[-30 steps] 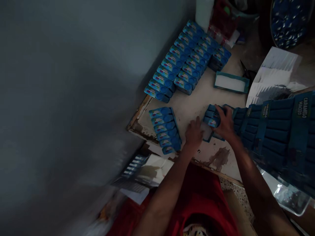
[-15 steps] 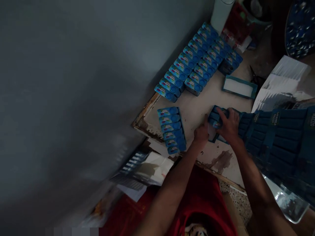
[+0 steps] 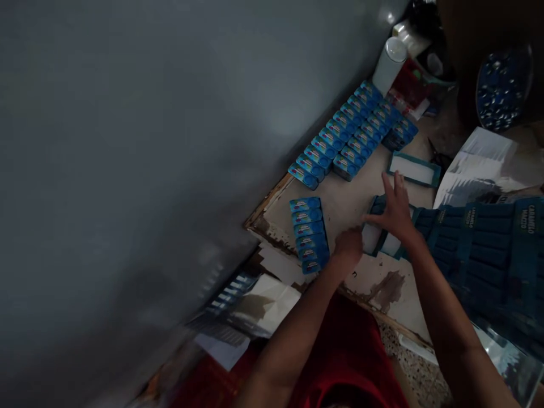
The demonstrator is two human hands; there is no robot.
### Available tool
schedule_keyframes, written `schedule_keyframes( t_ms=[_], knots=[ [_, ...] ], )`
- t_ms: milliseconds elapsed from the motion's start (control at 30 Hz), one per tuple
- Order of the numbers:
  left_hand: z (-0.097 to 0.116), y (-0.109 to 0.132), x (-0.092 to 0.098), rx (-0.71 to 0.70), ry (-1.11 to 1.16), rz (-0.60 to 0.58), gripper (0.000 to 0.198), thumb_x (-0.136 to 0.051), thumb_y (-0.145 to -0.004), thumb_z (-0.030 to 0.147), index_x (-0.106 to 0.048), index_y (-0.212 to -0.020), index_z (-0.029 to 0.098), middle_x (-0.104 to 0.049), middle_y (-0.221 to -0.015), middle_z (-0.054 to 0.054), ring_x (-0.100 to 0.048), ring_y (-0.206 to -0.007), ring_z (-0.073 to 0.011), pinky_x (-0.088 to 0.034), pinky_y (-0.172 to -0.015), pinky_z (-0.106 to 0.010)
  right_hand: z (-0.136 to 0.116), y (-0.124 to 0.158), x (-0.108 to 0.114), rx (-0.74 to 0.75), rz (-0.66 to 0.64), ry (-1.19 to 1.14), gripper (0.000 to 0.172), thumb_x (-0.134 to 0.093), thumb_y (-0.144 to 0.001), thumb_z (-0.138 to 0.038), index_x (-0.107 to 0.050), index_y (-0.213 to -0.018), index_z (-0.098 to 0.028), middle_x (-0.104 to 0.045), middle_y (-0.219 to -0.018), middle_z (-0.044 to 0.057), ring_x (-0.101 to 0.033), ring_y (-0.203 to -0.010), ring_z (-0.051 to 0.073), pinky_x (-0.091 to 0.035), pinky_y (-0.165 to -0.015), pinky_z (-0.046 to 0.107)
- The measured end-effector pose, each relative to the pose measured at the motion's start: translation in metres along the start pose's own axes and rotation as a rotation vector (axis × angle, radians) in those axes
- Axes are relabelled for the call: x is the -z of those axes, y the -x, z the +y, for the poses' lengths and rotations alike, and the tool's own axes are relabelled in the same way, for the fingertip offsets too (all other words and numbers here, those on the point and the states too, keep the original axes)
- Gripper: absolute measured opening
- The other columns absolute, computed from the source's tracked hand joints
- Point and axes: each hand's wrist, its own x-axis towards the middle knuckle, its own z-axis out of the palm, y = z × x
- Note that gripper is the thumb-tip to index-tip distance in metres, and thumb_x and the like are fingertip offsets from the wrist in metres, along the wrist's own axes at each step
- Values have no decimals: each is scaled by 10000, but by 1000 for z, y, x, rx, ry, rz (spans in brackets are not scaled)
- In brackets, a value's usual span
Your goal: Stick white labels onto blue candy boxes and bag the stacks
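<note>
An open blue box (image 3: 370, 238) with a pale inside lies on the table in front of me, small blue packs (image 3: 377, 204) at its far end. My left hand (image 3: 349, 245) is curled closed against the box's left side; what its fingertips hold, if anything, is hidden. Over the far end my right hand (image 3: 394, 211) is open, fingers and thumb spread, with nothing in it. It hides part of the packs and of a second open box (image 3: 391, 245) just to the right. To the left lies a row of blue packs with printed labels (image 3: 308, 229).
More blue packs (image 3: 335, 133) stand in rows along the wall. Beyond my right hand is an empty open box (image 3: 414, 169), with scissors (image 3: 440, 156) and paper sheets (image 3: 471, 158) nearby. A large stack labelled "CARAMELO MACZO" (image 3: 488, 243) fills the right. A white cylinder (image 3: 389, 65) stands behind.
My right hand has let go of the small packs in the box and spread its fingers. My left index finger, stretched out before, is now curled in. The camera view has shifted.
</note>
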Motion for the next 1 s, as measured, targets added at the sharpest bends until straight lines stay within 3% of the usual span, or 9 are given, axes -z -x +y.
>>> schedule_keyframes(
  t_ms=[100, 200, 300, 400, 533, 633, 800, 900, 1000],
  knots=[
    [-33, 7, 49, -63, -11, 245, 512, -552, -1013, 222, -583, -1521, 169, -736, -1260, -194, -706, -1190, -345, -554, -1004, -424, -30, -57, -1, -57, 156, 15, 1202, -686, -890, -777, -133, -1741, -132, -32, -1801, 287, -43, -1686, 455, -240, -1284, 710],
    [-73, 5, 95, -81, -36, 566, 505, -532, -1029, 248, -582, -1526, 174, -735, -1240, -171, -682, -1201, -356, -537, -1045, -461, -59, -109, -20, -25, 164, 109, 1051, -547, -996, -749, -200, -1722, -74, -127, -1788, 295, -74, -1685, 436, -105, -1312, 710],
    [-101, 11, 113, -68, -55, 694, 448, -530, -1039, 270, -629, -1466, 174, -738, -1224, -155, -676, -1180, -346, -531, -1061, -476, -79, -124, -41, -9, 158, 158, 901, -473, -1075, -642, -235, -1713, -51, -175, -1784, 280, -107, -1688, 406, -9, -1329, 685],
    [-108, 32, 95, -89, -61, 726, 387, -525, -1055, 279, -669, -1397, 171, -749, -1194, -152, -680, -1145, -331, -533, -1050, -475, -91, -111, -49, -29, 149, 170, 867, -590, -1056, -491, -237, -1715, -52, -188, -1784, 272, -112, -1691, 393, -25, -1350, 659],
    [-92, 64, 43, -237, -73, 696, 335, -525, -1059, 244, -709, -1324, 154, -746, -1214, -165, -674, -1142, -331, -544, -1017, -476, -100, -104, -42, -48, 104, 197, 931, -739, -967, -330, -246, -1723, -100, -294, -1738, 280, -240, -1648, 435, -133, -1342, 656],
    [-74, 79, 3, -370, -70, 680, 332, -517, -1053, 191, -721, -1311, 148, -731, -1248, -177, -660, -1198, -329, -546, -1033, -477, -97, -122, -36, -94, 100, 179, 998, -778, -932, -292, -207, -1731, -113, -381, -1667, 288, -381, -1557, 452, -242, -1291, 678],
    [-52, 92, -45, -479, 16, 567, 325, -538, -1035, 159, -723, -1302, 175, -726, -1292, -165, -671, -1208, -326, -562, -1049, -506, -85, -142, -27, -35, 85, 113, 872, -651, -1032, -366, -196, -1716, -71, -428, -1601, 249, -423, -1490, 410, -237, -1262, 652],
    [-54, 110, -51, -455, 172, 510, 301, -546, -1047, 189, -733, -1280, 221, -746, -1270, -136, -694, -1195, -304, -569, -1061, -508, -92, -93, -12, 10, 119, 107, 869, -686, -1005, -430, -269, -1719, -162, -441, -1600, 210, -419, -1496, 410, -226, -1279, 662],
    [-61, 139, -47, -222, 555, 519, 293, -573, -1071, 310, -688, -1333, 247, -751, -1273, -108, -724, -1178, -243, -602, -1025, -404, -105, 12, 4, 62, 244, 104, 757, -663, -1000, -474, -392, -1685, -298, -464, -1598, 149, -383, -1533, 403, -181, -1313, 682]
  ],
)
